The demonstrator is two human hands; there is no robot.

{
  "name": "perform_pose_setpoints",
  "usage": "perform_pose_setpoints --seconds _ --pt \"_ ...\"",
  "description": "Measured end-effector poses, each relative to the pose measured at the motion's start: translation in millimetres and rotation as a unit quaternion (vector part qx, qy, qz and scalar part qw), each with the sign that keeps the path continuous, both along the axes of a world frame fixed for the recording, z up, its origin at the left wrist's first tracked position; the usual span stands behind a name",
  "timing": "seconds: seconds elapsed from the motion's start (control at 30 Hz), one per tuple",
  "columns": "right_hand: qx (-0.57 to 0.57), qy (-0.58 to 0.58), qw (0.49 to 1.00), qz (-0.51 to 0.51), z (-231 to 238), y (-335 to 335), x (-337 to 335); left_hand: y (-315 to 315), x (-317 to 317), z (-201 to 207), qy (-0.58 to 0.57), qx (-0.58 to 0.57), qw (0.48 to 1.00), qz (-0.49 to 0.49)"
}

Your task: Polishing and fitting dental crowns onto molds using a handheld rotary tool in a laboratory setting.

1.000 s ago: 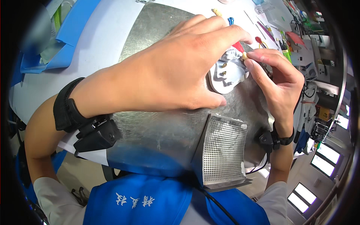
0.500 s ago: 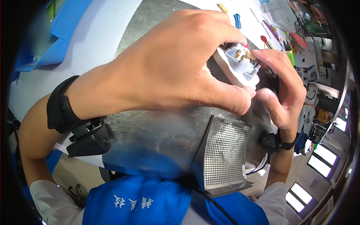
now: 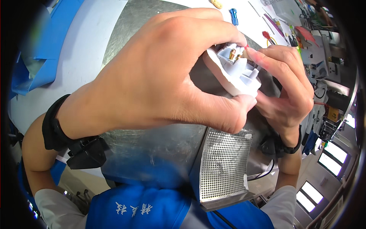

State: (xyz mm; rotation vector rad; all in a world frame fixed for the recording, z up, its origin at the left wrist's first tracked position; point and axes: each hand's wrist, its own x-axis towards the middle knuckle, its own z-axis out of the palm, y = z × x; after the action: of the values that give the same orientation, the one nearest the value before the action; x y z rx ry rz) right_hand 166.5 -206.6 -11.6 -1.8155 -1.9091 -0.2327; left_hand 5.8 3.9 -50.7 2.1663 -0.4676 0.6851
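Note:
Above the metal work surface I hold a white dental model (image 3: 238,74) with smooth raised stubs and small gold-coloured posts (image 3: 232,54). My left hand (image 3: 171,72) wraps the model from the left, its fingers at the far edge and its thumb at the near edge. My right hand (image 3: 288,82) is closed on the model's right side. Its index fingertip presses near a small tan piece beside the gold posts, mostly hidden by that finger. A bit of red shows between the two hands' fingertips.
Below my hands a perforated metal plate (image 3: 225,168) slopes at the metal surface's (image 3: 152,152) near edge. Beyond lie a blue-handled tool (image 3: 233,17), a tan piece (image 3: 216,4), a red-tipped item (image 3: 266,34) and thin tools. A blue sheet (image 3: 51,45) stands far left.
Both hands and the model shift slightly left and nearer in the picture. My right thumb has moved in against the model's near edge, and the index finger has slid over the tan piece.

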Motion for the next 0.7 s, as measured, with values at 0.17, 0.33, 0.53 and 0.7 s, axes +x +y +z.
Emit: perform_pose_setpoints --seconds 0.17,0.33,0.53,0.7 --pt "-0.046 0.101 0.994 -0.011 -0.5 -6.5 1.0 0.0 0.4 2.6 0.006 0.002 1.000 0.000" --pt "-0.122 0.254 0.959 -0.018 15.3 -10.7 5.6 -1.0 0.4 2.2 0.006 0.004 1.000 0.003" --pt "-0.131 0.325 0.935 -0.062 12.2 -14.3 0.5 -0.8 1.3 3.2 0.006 0.005 1.000 0.003" --pt "-0.117 0.279 0.952 -0.044 10.4 -14.6 2.9 1.4 0.8 1.5 0.006 0.007 1.000 0.006"
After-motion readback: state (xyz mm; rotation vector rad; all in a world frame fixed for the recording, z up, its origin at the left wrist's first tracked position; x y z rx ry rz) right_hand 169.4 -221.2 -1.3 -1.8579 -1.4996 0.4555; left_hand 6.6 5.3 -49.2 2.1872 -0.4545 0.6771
